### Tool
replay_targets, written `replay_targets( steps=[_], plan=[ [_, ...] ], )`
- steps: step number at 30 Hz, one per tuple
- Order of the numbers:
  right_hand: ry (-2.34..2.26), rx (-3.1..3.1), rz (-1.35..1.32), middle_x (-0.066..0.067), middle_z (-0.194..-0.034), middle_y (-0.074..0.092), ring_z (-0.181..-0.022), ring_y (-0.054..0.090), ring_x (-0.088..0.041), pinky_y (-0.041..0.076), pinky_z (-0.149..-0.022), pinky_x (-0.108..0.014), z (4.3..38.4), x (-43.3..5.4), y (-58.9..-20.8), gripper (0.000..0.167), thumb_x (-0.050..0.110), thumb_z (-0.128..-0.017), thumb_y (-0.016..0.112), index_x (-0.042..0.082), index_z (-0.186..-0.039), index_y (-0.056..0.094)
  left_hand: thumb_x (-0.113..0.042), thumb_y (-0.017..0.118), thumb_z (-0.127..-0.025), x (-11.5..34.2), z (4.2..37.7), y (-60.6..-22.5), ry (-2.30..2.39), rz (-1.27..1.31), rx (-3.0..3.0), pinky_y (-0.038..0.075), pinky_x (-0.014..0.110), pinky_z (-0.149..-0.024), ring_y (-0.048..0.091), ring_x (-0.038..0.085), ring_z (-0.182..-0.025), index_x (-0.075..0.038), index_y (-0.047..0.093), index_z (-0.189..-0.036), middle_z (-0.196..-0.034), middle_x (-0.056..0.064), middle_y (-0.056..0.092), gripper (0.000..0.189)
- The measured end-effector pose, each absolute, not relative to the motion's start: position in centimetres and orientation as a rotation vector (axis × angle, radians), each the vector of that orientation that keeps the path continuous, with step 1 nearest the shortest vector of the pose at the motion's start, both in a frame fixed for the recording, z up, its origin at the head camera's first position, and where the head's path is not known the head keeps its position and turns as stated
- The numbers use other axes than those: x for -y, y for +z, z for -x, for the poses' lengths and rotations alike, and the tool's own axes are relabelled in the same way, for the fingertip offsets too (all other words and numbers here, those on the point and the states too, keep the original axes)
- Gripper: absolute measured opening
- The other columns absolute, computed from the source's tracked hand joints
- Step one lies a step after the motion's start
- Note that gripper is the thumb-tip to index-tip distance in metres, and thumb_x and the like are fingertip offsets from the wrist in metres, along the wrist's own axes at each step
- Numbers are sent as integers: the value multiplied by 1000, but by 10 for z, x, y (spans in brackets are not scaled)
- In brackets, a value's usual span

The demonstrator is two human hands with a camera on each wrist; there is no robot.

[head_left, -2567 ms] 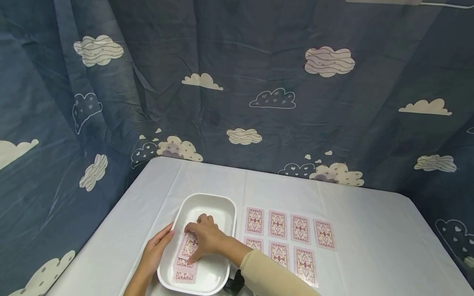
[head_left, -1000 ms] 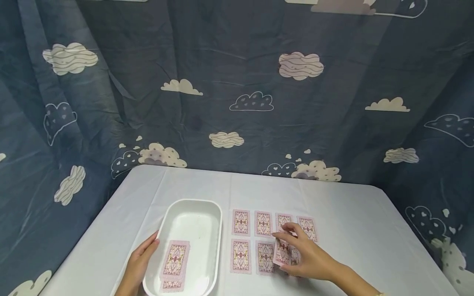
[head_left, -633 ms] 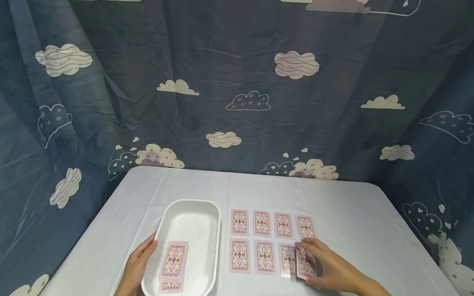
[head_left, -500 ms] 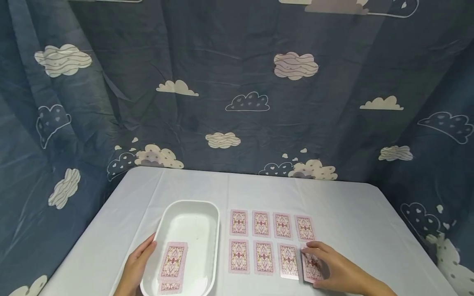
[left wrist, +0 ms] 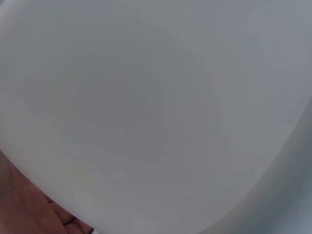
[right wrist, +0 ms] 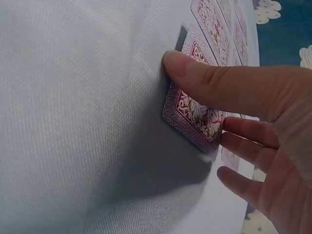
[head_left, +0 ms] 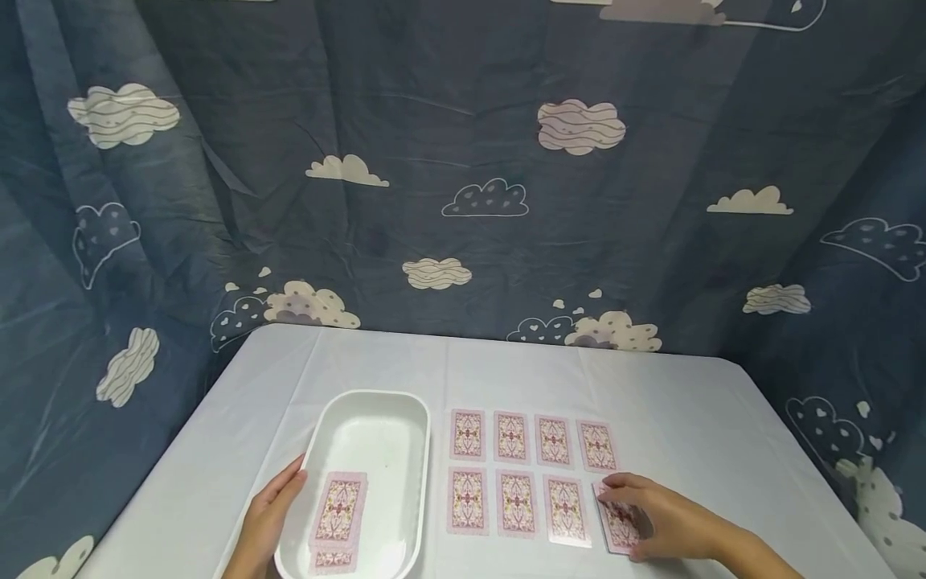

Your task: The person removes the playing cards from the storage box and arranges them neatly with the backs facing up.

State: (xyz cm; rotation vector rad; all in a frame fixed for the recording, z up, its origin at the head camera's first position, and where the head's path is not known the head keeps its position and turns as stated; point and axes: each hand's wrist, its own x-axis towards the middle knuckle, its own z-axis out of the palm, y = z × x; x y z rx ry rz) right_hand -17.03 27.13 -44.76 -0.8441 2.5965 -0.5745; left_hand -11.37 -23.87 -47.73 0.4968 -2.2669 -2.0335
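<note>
In the head view my left hand (head_left: 266, 515) grips the left rim of a white tray (head_left: 394, 482). Two playing cards (head_left: 340, 508) lie overlapping, backs up, in its near-left part. The left wrist view is filled mostly by the pale tray (left wrist: 146, 107), with a bit of the hand (left wrist: 29, 209) at its lower left. My right hand (head_left: 676, 521) pinches a playing card (head_left: 616, 519) by its short edges at the right end of the near row. In the right wrist view the thumb (right wrist: 187, 73) is at one edge of that card (right wrist: 197, 114), low over the cloth.
Right of the tray, several patterned cards lie face down in two rows: a far row (head_left: 510, 437) and a near row (head_left: 516, 503). A white cloth (head_left: 673, 418) covers the table. Behind it hangs a dark blue curtain (head_left: 405, 217) with clouds.
My right hand has left the tray with a card, crossed over the near row and come to its right end, where the card is now lower. The left hand stays at the tray.
</note>
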Motion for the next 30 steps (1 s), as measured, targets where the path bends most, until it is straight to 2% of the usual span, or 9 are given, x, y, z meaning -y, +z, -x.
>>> replay_targets(
  steps=[6, 13, 19, 23, 27, 30],
  plan=[
    [-547, -2599, 909, -12, -132, 47, -117, 44, -36, 41, -92, -48, 173, -267, -449, 66, 43, -68, 78, 7, -120, 61, -42, 52, -92, 242, 111, -475, -2043, -521, 2243, 24, 44, -106, 29, 24, -130, -2, 39, -138, -142, 10, 35, 62],
    [-552, -2597, 989, -12, -131, 47, -117, 45, -35, 44, -93, -35, 174, -266, -452, 66, 48, -71, 72, 6, -120, 61, -43, 52, -92, 246, 108, -476, -2038, -544, 2235, 24, 45, -106, 29, 27, -131, -2, 39, -137, -142, 11, 35, 63],
    [-529, -2658, 952, -9, -126, 51, -115, 47, -33, 44, -90, -45, 176, -255, -450, 67, 55, -67, 72, 7, -113, 65, -40, 52, -93, 247, 106, -478, -2017, -553, 2247, 25, 43, -106, 30, 25, -130, -2, 40, -137, -141, 11, 36, 60],
    [-587, -2787, 981, -4, -116, 56, -109, 51, -30, 45, -87, -48, 179, -234, -440, 52, 44, -71, 75, 8, -107, 67, -37, 52, -93, 244, 109, -478, -1984, -537, 2266, 21, 45, -107, 28, 28, -132, -1, 41, -136, -141, 11, 36, 57],
    [-716, -2843, 1055, 0, -111, 59, -105, 55, -23, 48, -86, -42, 183, -195, -428, 40, 29, -75, 76, 8, -107, 66, -36, 53, -93, 239, 116, -478, -1975, -500, 2266, 20, 44, -108, 27, 29, -133, -2, 43, -135, -141, 10, 37, 55],
    [-799, -2811, 1185, 1, -111, 59, -104, 56, -19, 48, -87, -38, 187, -155, -423, 37, 25, -76, 75, 9, -108, 65, -32, 53, -93, 240, 116, -479, -1965, -491, 2248, 21, 43, -108, 28, 29, -132, -2, 44, -134, -140, 11, 38, 52]
  ],
)
